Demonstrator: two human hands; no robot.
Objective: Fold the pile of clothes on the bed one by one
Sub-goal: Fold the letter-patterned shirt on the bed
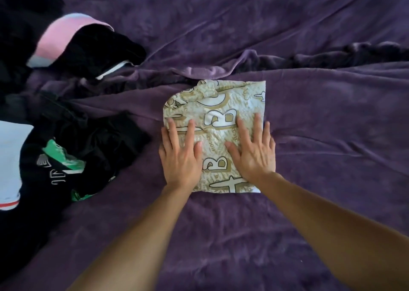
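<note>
Head view: folded cream-gold lettered garment [218, 122], roughly square, lay on plush purple blanket [321, 135]. Left hand [180, 158] and right hand [254, 152] pressed flat on it, fingers spread. Dark clothes pile [73, 140] sat left.

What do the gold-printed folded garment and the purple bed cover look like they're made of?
Cream-and-gold lettered folded garment: probably a thin woven or knit cloth, matte, since it creases sharply and lies flat under both hands. Purple bed cover: looks like plush fleece or velvet, with a soft nap showing mottled light-and-dark sheen along its folds.

dark clothes pile [66, 149] cut off at left edge, garments indistinguishable
</note>
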